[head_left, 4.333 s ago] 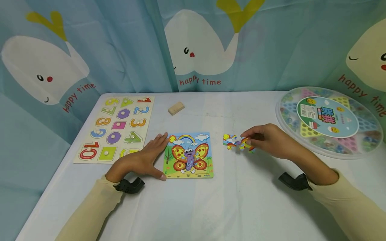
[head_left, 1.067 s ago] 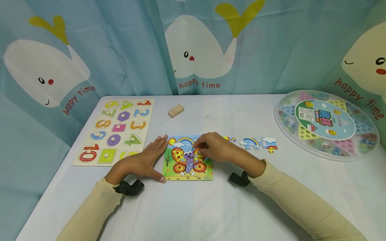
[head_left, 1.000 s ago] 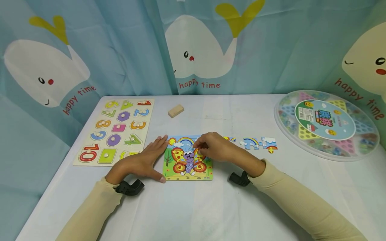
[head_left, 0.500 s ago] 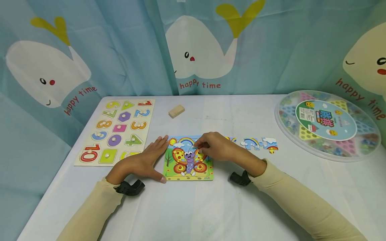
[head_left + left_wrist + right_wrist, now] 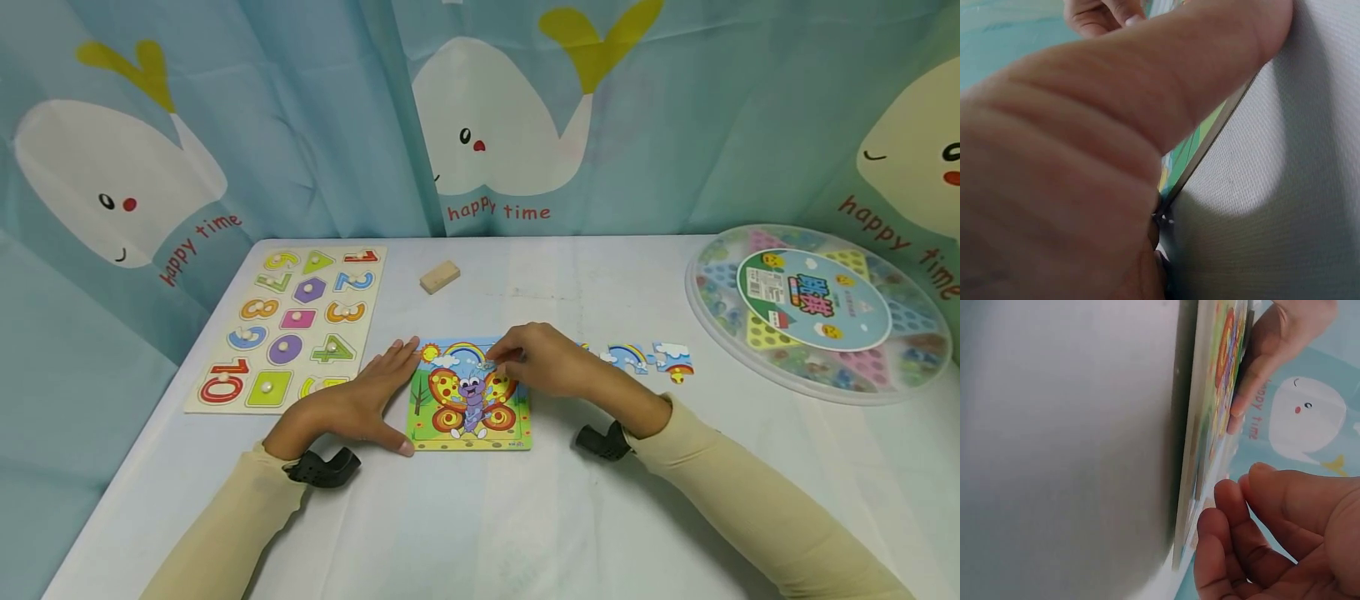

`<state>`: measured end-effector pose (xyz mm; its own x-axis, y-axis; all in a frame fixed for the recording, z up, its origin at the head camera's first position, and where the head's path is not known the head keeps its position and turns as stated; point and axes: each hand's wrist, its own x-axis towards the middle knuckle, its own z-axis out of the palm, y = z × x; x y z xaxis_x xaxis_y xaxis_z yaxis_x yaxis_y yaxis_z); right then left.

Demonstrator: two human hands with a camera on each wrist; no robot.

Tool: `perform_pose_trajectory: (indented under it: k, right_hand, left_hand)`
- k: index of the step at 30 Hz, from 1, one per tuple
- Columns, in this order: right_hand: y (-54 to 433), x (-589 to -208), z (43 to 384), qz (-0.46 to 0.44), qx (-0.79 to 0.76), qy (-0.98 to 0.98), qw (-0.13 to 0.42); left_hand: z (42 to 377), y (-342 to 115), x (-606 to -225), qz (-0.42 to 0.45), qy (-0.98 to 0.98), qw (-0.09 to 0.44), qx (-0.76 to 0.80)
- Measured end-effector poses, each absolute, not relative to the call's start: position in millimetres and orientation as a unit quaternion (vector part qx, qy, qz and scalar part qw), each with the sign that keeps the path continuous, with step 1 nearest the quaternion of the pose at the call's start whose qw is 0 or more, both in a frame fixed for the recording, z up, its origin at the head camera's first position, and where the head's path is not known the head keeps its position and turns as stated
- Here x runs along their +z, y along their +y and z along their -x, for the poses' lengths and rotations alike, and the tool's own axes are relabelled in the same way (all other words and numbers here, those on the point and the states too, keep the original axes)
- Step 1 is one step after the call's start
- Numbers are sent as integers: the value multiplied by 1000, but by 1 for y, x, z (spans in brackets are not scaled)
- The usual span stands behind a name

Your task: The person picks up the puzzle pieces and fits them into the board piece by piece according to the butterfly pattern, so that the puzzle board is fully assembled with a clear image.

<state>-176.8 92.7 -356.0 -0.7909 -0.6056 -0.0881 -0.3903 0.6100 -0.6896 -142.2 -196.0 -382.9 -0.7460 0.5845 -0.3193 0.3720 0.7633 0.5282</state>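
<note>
The left hand lay with its fingers extended and thumb spread away from them, gripping nothing. It framed the left side of a square, flat puzzle printed with a purple-bodied butterfly with red and yellow wings, under a rainbow. The thumb tip touched the lower left corner, and the fingertips were at the upper left one.

The right hand was over the puzzle's upper right part, its fingers curved and the tips of thumb and forefinger close together. Whether they pinched a piece could not be told, even from the right wrist view.

To the right of the puzzle, on the white-covered tabletop, lay a loose jigsaw piece with a rainbow and, just beside it, a blue-and-red jigsaw piece with a cloud. Another piece was mostly hidden behind the right hand.

A cream board of coloured numbers and shapes lay left of the puzzle, and a small light wooden block beyond it. A round, clear plastic game case was at the far right, before a blue whale-print curtain.
</note>
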Motion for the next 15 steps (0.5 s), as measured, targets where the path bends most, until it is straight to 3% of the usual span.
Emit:
perform_pose_trajectory:
  k: [15]
  right_hand:
    - [123,-354,184,278,-346,889,113]
  left_hand:
    - [142,-197,-383,-265,908,241,219]
